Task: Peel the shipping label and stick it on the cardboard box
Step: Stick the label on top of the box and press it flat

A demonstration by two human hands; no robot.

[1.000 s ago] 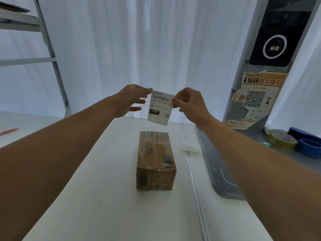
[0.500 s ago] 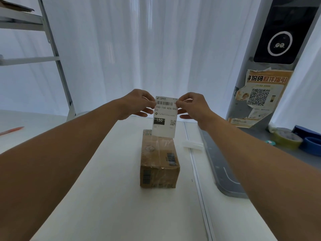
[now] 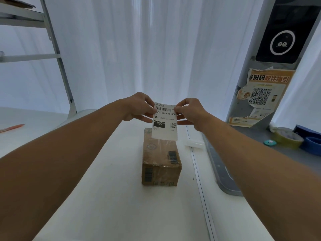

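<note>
On a white table [image 3: 111,197] before pale curtains, the left hand [image 3: 139,106] and right hand [image 3: 190,111] each pinch an upper corner of the shipping label [image 3: 165,121], which hangs upright. The cardboard box [image 3: 160,159] lies directly below the label and nearer the person, its long axis running away from them, both hands about equally near.

Cool, soft daylight comes through the white curtains [image 3: 156,49] behind the table [image 3: 112,197], backlighting the scene. Both forearms read dark and underexposed. The cardboard box [image 3: 160,164] throws only a faint shadow. The wide-angle lens bends the shelf frame [image 3: 57,54] and stretches the edges. Focus stays fairly sharp, without glare.
</note>
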